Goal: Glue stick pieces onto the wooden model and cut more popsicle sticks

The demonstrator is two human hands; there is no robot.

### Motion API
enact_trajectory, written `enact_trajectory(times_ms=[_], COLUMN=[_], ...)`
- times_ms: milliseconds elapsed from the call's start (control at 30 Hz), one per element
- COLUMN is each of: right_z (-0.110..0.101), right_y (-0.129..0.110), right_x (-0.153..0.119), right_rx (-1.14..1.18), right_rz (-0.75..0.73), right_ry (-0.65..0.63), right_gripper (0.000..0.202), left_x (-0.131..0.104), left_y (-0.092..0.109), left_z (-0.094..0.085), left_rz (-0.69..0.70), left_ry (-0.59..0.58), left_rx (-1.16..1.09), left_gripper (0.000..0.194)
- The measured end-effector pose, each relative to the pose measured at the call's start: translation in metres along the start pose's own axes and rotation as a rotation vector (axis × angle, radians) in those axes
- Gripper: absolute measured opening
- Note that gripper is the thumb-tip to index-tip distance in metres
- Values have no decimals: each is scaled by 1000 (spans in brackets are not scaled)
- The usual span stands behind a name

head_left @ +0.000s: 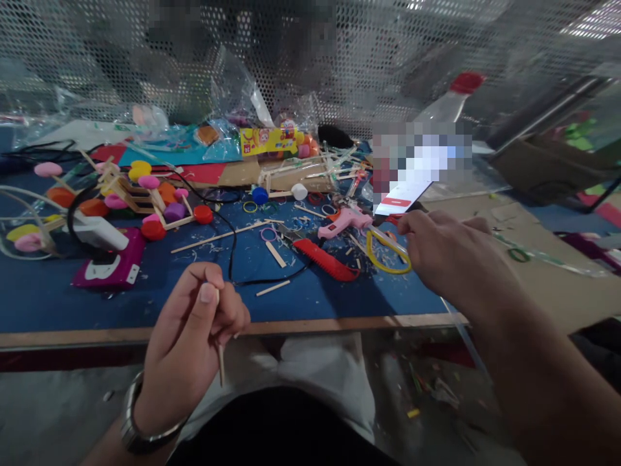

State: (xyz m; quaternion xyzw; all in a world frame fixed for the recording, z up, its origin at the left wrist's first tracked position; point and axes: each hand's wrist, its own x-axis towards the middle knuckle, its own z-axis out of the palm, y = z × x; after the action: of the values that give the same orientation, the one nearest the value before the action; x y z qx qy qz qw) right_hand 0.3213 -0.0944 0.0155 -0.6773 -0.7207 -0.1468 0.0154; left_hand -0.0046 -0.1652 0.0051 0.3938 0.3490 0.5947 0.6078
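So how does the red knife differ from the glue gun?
The knife is red, while the gun is pale pink. The knife is long and fairly straight; the gun has an angled handle. The knife lies nearer the table's front edge than the gun. Both lie among scraps.

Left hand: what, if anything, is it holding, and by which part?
The left hand grips a thin wooden stick by its upper part, lower end poking out.

On table (301, 307): socket block (109, 262), left; cutter (327, 259), centre; glue gun (345, 221), behind cutter (phone (410, 189) to its right); packet (264, 140), rear.
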Motion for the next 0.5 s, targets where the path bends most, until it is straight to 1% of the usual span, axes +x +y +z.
enact_trajectory(times_ms=[167,267,333,400,500], right_z=[2,-1,-7,-13,-20], right_y=[7,16,22,29,37], right_x=[1,4,8,12,16], right_rx=[-65,-64,-68,-80,-84], right_rz=[-167,-290,-409,-490,-519], right_ry=[264,332,317,256,162], right_gripper=[29,30,33,34,37], left_x=[-1,-3,-5,-6,-7], left_y=[-3,-4,-5,-6,-9], left_z=[0,0,-1,-1,-1], left_rz=[-61,-83,-87,-88,-95], left_ry=[-36,-48,-50,-53,-61], left_rx=[-29,-34,-32,-35,-46], left_gripper=[16,16,15,14,13])
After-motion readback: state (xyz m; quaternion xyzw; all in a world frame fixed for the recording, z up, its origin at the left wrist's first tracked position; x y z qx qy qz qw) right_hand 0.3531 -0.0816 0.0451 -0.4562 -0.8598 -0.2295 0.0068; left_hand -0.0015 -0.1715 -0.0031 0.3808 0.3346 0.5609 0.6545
